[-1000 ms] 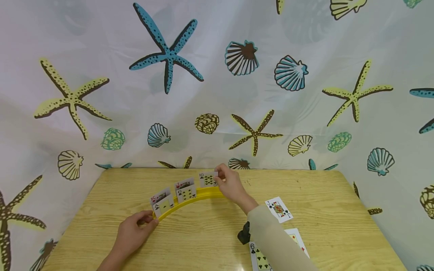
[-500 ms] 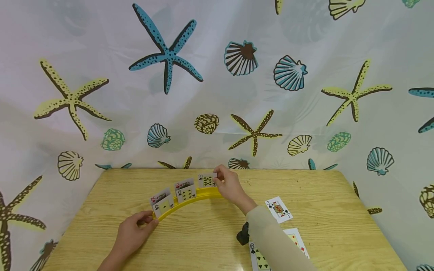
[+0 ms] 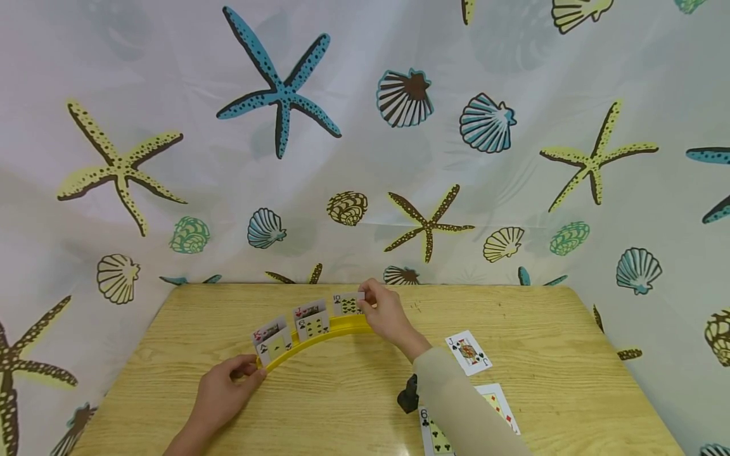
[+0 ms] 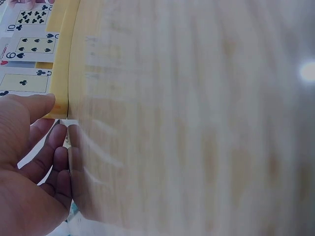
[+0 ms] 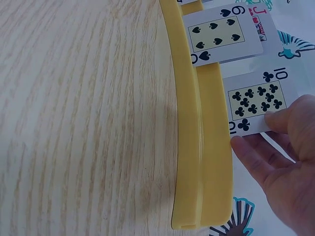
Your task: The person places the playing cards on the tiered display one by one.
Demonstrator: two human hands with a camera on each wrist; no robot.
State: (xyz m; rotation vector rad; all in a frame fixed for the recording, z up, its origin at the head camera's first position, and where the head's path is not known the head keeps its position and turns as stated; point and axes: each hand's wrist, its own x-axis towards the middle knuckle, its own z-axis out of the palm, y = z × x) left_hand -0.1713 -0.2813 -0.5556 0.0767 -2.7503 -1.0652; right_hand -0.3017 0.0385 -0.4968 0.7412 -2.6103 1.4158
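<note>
A curved yellow card holder (image 3: 350, 326) stands on the wooden table. My left hand (image 3: 227, 391) grips its left end, with the thumb (image 4: 42, 104) on the front. At the rear slot my right hand (image 3: 390, 313) pinches the ten of clubs (image 5: 256, 102) by its right edge, thumb on the face and fingers behind. The card stands upright. Left of it, the six of spades (image 5: 219, 35) stands in front of a red jack (image 3: 310, 310). Near my left hand, the ace of clubs (image 3: 275, 347) stands in front of a red king (image 3: 269, 330).
Face up on the table at the right lie a jack of spades (image 3: 469, 353), a six of clubs (image 3: 438, 436) and a red diamond card (image 3: 499, 405), partly under my right sleeve. The black wrist camera (image 3: 408, 396) hangs by that sleeve. A patterned curtain (image 3: 319, 240) borders the table.
My right hand and the ten of clubs have shifted very slightly down and left. My left hand keeps its grip on the card holder.
</note>
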